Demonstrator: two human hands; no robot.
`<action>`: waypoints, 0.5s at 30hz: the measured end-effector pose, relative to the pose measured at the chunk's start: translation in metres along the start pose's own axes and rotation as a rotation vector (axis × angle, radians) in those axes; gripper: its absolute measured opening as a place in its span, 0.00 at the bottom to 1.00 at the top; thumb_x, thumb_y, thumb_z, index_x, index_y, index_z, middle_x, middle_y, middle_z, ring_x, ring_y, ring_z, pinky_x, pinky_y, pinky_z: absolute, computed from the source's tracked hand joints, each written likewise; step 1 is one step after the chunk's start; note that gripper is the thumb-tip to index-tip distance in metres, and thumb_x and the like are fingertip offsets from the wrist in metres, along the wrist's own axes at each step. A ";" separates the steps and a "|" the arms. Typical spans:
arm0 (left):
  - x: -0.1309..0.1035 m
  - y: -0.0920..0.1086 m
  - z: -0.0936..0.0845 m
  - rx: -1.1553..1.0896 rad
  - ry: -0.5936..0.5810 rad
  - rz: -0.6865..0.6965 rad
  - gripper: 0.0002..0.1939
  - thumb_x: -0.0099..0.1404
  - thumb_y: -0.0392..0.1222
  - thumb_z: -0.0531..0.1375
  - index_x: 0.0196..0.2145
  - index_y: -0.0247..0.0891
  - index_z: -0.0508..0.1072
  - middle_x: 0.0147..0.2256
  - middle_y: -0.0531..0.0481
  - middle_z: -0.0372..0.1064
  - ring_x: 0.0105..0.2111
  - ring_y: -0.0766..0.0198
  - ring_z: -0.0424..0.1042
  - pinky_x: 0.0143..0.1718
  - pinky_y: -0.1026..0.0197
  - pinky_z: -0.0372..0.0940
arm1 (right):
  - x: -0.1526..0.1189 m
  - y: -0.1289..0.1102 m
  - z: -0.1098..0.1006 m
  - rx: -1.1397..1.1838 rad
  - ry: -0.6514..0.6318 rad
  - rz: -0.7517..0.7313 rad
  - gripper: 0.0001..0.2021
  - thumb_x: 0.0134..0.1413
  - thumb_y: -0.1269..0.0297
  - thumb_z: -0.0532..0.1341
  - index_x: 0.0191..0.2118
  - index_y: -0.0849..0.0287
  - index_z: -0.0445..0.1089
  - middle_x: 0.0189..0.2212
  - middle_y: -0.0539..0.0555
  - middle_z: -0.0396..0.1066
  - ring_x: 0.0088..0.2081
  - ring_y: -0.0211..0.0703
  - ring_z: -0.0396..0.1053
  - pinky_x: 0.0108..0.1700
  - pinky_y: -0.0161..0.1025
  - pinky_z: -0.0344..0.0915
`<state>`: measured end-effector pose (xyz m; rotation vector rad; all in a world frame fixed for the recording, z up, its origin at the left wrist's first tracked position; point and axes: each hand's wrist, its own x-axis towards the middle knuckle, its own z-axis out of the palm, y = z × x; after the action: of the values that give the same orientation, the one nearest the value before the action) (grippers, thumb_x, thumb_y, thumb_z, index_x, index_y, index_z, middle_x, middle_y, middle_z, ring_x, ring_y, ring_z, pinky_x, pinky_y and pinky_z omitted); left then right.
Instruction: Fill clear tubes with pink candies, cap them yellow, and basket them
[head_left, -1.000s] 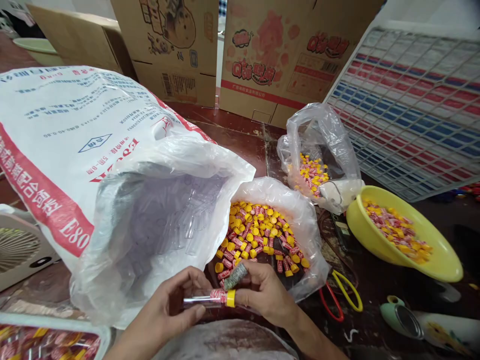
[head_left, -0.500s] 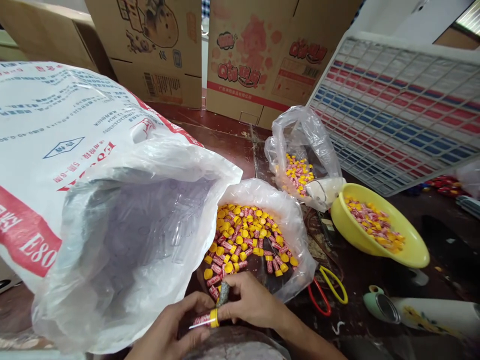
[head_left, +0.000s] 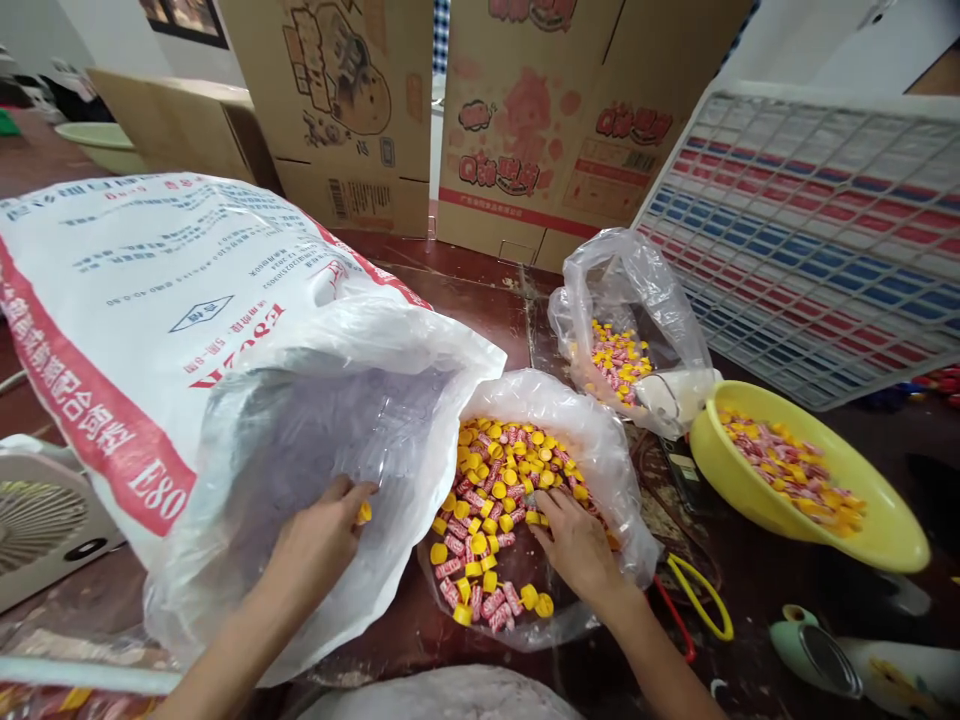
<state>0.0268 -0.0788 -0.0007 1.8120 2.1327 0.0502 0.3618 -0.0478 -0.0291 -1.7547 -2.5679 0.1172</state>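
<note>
My left hand [head_left: 322,545] is inside the mouth of a large white printed sack [head_left: 247,235], its fingers curled. At their tips a small yellow cap [head_left: 364,513] shows; anything fixed to it is hidden by the hand. Clear plastic tubes [head_left: 379,440] lie in the sack just past the fingers. My right hand [head_left: 574,540] reaches over a heap of small red-and-white rolls with yellow caps [head_left: 495,500], fingers stretched out and touching the heap. The heap lies on an opened clear plastic bag [head_left: 626,480].
Behind stand cardboard boxes [head_left: 517,130] and a white wire rack [head_left: 810,230]. A second plastic bag [head_left: 637,290] and a yellow bowl [head_left: 885,500] hold more capped rolls. Yellow-handled scissors [head_left: 701,595] and a flask [head_left: 885,675] lie right; a fan [head_left: 45,525] stands left.
Both hands were together in front, holding a clear yellow-capped tube with a red-and-white roll in it. They have parted: left into the sack, right to the heap. The view has shifted left.
</note>
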 end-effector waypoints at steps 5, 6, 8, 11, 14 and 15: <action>0.009 0.026 0.021 0.040 -0.074 0.012 0.16 0.68 0.39 0.52 0.41 0.31 0.79 0.41 0.27 0.79 0.37 0.36 0.81 0.33 0.48 0.68 | -0.012 0.016 -0.011 0.034 -0.075 0.031 0.08 0.59 0.71 0.66 0.43 0.55 0.70 0.44 0.55 0.76 0.47 0.53 0.74 0.49 0.45 0.67; 0.010 0.026 0.023 0.030 -0.081 0.010 0.16 0.67 0.39 0.52 0.38 0.31 0.79 0.40 0.27 0.79 0.36 0.34 0.81 0.33 0.47 0.69 | -0.014 0.019 -0.011 0.033 -0.083 0.036 0.07 0.59 0.71 0.67 0.42 0.55 0.70 0.42 0.55 0.77 0.47 0.52 0.75 0.49 0.45 0.66; 0.012 0.021 0.025 -0.021 -0.086 0.023 0.16 0.67 0.42 0.52 0.38 0.33 0.79 0.41 0.29 0.80 0.36 0.36 0.81 0.33 0.48 0.69 | -0.015 0.020 -0.011 0.035 -0.088 0.043 0.06 0.59 0.69 0.68 0.40 0.55 0.71 0.41 0.54 0.77 0.47 0.52 0.75 0.48 0.45 0.67; 0.010 0.004 0.022 -0.150 -0.076 0.067 0.22 0.68 0.53 0.52 0.45 0.38 0.79 0.45 0.38 0.80 0.41 0.45 0.81 0.41 0.53 0.71 | -0.014 0.016 -0.010 0.046 -0.084 0.047 0.05 0.60 0.67 0.68 0.40 0.55 0.71 0.40 0.54 0.78 0.46 0.51 0.75 0.46 0.43 0.67; -0.001 -0.012 0.014 -0.338 -0.077 0.064 0.29 0.64 0.66 0.53 0.45 0.42 0.80 0.46 0.45 0.82 0.44 0.51 0.80 0.45 0.59 0.71 | -0.010 0.009 -0.010 0.065 -0.077 0.034 0.07 0.59 0.66 0.69 0.41 0.56 0.72 0.41 0.55 0.78 0.46 0.52 0.75 0.46 0.43 0.68; -0.007 -0.014 0.010 -0.422 -0.080 0.052 0.29 0.62 0.68 0.54 0.43 0.43 0.81 0.45 0.47 0.83 0.44 0.50 0.80 0.45 0.59 0.71 | -0.009 0.008 -0.010 0.074 -0.076 0.026 0.07 0.58 0.66 0.69 0.41 0.56 0.72 0.42 0.56 0.77 0.46 0.53 0.75 0.46 0.43 0.68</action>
<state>0.0174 -0.0904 -0.0116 1.5888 1.8486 0.4019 0.3728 -0.0531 -0.0194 -1.7916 -2.5570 0.2809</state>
